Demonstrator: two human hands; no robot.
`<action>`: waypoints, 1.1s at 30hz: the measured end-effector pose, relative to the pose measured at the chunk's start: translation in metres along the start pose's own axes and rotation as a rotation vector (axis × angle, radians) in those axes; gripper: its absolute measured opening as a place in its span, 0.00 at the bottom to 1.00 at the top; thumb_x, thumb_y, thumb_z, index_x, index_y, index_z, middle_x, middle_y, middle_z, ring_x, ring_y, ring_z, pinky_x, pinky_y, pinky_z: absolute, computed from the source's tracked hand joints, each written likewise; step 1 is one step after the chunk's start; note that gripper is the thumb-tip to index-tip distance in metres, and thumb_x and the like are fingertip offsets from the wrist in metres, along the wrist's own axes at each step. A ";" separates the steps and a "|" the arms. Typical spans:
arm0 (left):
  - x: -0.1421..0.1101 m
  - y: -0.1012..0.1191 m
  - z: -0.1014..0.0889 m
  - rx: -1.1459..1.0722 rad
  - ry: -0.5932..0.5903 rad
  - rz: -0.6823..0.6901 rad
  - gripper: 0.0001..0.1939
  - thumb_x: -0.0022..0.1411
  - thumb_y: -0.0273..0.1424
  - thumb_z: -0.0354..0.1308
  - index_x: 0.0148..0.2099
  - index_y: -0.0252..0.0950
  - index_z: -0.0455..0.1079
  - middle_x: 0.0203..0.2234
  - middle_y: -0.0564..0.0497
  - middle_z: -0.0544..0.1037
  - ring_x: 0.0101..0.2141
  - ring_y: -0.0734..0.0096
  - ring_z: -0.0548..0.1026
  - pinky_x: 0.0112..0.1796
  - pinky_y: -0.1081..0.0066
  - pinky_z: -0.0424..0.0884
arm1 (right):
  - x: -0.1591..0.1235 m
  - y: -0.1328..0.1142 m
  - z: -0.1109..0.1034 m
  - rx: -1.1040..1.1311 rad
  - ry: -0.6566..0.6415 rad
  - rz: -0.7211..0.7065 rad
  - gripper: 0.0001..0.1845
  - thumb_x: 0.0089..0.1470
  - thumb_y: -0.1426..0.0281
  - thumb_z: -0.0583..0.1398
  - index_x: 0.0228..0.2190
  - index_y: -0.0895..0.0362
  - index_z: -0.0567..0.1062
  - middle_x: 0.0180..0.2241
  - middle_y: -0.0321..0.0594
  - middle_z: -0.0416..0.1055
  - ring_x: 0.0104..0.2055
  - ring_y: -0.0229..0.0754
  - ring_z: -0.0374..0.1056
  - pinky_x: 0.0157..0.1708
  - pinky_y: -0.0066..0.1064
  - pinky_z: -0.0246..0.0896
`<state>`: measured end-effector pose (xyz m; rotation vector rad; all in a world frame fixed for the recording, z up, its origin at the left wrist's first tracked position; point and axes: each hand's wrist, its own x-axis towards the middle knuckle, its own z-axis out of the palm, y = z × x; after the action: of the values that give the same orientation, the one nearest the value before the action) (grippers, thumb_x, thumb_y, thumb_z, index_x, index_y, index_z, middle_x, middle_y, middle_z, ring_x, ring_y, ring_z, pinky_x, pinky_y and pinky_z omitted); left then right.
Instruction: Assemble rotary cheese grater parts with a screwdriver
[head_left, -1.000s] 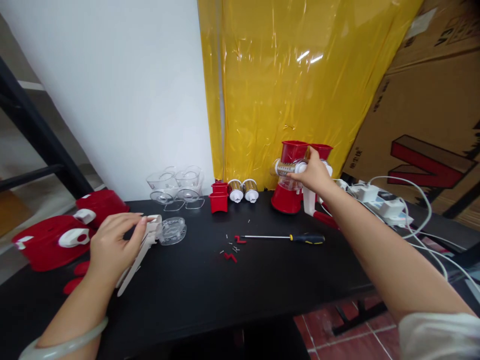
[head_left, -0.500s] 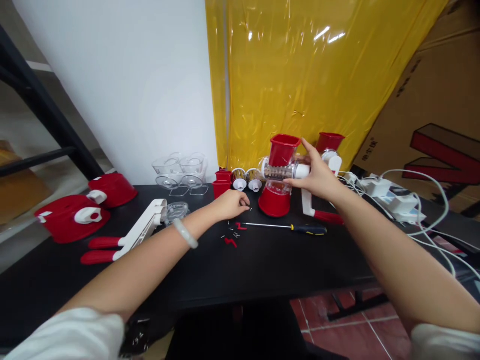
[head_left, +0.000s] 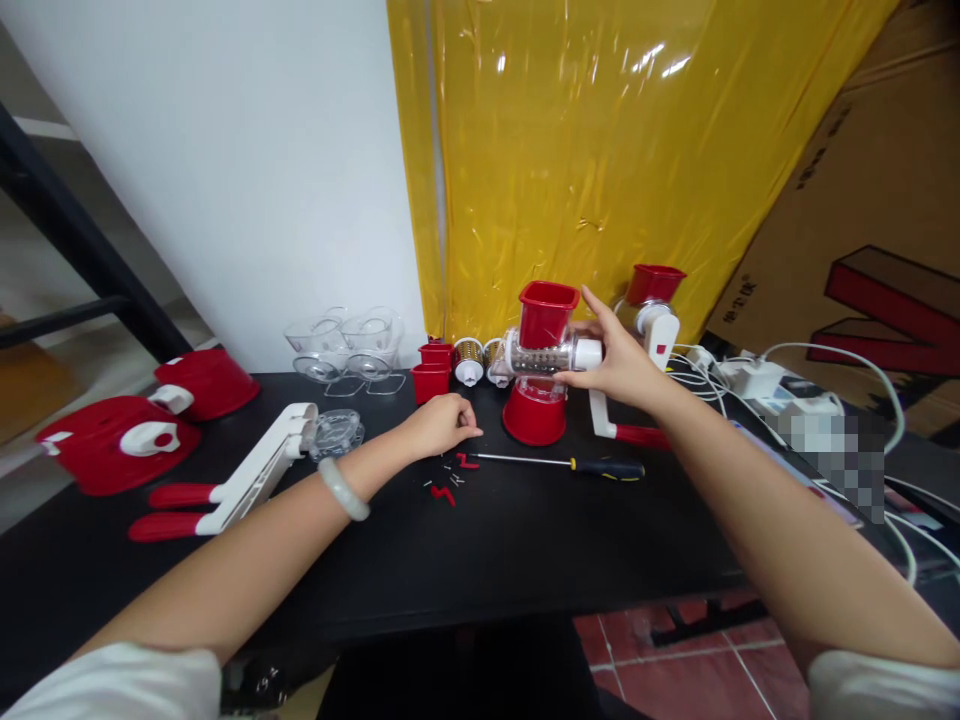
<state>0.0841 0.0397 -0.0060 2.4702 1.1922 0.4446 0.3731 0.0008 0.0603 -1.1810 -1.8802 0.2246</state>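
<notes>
My right hand (head_left: 621, 362) grasps the upright grater (head_left: 541, 364) on the surface (head_left: 525, 560), hopper (head_left: 546, 318) and drum (head_left: 551, 358) fitted; my left hand (head_left: 442, 425) pinches, contents unclear; two handles (head_left: 262, 465) lie unattached.

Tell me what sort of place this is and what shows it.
Likely a small workshop bench: a screwdriver and loose screws lie on the black table, with matching red bases at its left.

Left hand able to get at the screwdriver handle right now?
Likely yes. The left hand is near the blade end, and the tabletop toward the screwdriver handle looks unobstructed. The right hand, on the red grater, leaves the handle uncovered.
</notes>
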 end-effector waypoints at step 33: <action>0.010 0.093 -0.109 0.146 0.583 0.442 0.11 0.65 0.32 0.56 0.47 0.39 0.76 0.44 0.49 0.80 0.50 0.64 0.74 0.53 0.58 0.68 | 0.057 -0.059 -0.004 -0.059 -0.409 -0.002 0.46 0.43 0.62 0.69 0.61 0.56 0.61 0.58 0.51 0.66 0.59 0.51 0.65 0.57 0.46 0.61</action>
<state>0.1065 0.0136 0.1332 2.8317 0.8647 1.3122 0.3291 0.0141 0.1285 -1.2422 -2.2540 0.4394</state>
